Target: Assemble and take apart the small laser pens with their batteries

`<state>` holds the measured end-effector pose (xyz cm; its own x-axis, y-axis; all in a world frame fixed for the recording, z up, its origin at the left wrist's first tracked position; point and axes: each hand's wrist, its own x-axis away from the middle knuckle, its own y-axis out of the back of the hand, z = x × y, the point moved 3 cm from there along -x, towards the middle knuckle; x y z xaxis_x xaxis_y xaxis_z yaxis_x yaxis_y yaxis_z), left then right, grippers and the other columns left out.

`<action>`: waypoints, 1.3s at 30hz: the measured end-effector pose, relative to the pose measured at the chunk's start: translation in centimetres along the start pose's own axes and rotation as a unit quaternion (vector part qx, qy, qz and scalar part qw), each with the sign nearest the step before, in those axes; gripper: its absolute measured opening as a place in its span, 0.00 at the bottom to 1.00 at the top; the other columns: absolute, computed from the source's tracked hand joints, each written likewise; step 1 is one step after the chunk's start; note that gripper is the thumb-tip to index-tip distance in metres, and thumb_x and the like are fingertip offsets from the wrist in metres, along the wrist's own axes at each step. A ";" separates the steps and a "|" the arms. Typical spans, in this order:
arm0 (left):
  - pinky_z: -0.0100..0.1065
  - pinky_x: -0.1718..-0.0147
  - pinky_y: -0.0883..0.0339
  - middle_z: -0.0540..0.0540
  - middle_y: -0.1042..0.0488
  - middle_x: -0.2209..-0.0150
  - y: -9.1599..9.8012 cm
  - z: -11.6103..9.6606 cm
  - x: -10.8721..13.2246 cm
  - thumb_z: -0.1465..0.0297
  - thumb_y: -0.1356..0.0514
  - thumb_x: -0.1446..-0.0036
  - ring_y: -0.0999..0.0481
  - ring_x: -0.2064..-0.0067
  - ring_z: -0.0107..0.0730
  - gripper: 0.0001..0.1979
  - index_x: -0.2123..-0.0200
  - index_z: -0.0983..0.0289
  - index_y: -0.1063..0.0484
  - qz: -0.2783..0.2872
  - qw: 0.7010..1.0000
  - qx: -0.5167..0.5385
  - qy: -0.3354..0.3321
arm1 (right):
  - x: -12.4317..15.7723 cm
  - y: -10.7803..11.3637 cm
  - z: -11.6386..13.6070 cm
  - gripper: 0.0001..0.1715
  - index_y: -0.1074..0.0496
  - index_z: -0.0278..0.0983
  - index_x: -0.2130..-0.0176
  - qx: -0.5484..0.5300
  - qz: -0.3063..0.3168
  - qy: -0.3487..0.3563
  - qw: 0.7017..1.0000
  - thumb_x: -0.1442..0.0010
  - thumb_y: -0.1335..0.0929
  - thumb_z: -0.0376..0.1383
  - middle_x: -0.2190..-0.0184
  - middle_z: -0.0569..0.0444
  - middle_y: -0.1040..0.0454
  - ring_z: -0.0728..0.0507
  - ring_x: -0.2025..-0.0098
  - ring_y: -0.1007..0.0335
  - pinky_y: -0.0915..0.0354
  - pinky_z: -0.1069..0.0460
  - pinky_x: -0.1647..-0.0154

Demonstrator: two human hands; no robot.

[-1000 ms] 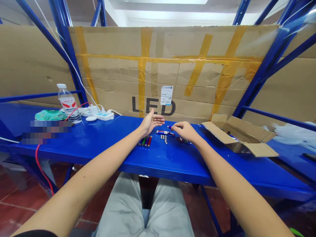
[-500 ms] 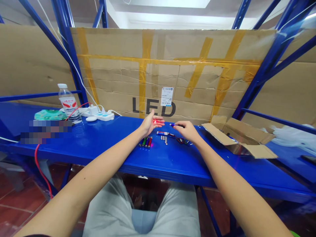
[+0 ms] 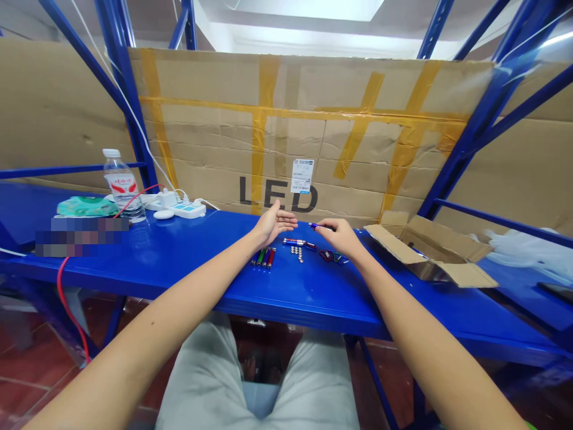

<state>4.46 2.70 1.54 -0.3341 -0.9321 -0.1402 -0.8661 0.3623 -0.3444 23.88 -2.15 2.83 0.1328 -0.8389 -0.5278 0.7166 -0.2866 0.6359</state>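
Our right hand (image 3: 342, 237): closed round one slim blue pen (image 3: 314, 226), raised above the blue table (image 3: 179, 257), tip toward our left hand (image 3: 273, 224), which we hold spread, nothing in it. Near these: small silver discs (image 3: 293, 250), loose; another pen (image 3: 293, 242), lying just beyond; clips (image 3: 329, 256), at right; four coloured pens (image 3: 267, 257), side by side. We judge the four dealt with, the held one under way, discs and clips remaining; we cannot tell more. Farther out: open carton (image 3: 396, 243); cardboard panel (image 3: 201, 149), printed "LED", bearing a barcode label (image 3: 303, 175) too small to read; bottle (image 3: 120, 185), red lettering illegible to us.
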 end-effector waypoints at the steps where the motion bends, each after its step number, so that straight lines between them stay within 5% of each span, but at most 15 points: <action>1: 0.37 0.58 0.29 0.66 0.21 0.69 0.1 0.0 0.0 0.52 0.57 0.33 0.20 0.65 0.40 0.33 0.70 0.71 0.25 -0.002 1.000 0.003 0.000 | 0.0 0.0 0.0 0.15 0.21 0.34 0.69 0.004 0.002 0.002 1.000 0.45 0.34 0.40 0.68 0.48 0.19 0.41 0.64 0.27 0.36 0.49 0.61; 29: 0.40 0.55 0.29 0.65 0.22 0.69 0.4 0.1 -0.1 0.52 0.57 0.33 0.20 0.64 0.40 0.31 0.68 0.71 0.25 -0.018 1.000 0.002 -0.003 | 0.2 -0.5 0.0 0.16 0.19 0.35 0.67 0.070 0.050 0.033 0.996 0.42 0.35 0.39 0.65 0.49 0.19 0.41 0.63 0.27 0.37 0.51 0.62; 39: 0.38 0.58 0.29 0.66 0.21 0.69 0.4 0.4 -0.3 0.51 0.57 0.33 0.20 0.65 0.39 0.32 0.69 0.70 0.25 -0.012 1.000 -0.009 0.001 | 0.3 0.0 0.5 0.15 0.20 0.34 0.66 0.049 0.005 0.038 0.998 0.42 0.35 0.38 0.66 0.48 0.19 0.41 0.63 0.26 0.37 0.50 0.61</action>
<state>4.30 3.10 1.09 -0.3135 -0.9407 -0.1298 -0.8803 0.3392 -0.3316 23.58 -2.67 2.95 0.1950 -0.8054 -0.5597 0.6446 -0.3249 0.6921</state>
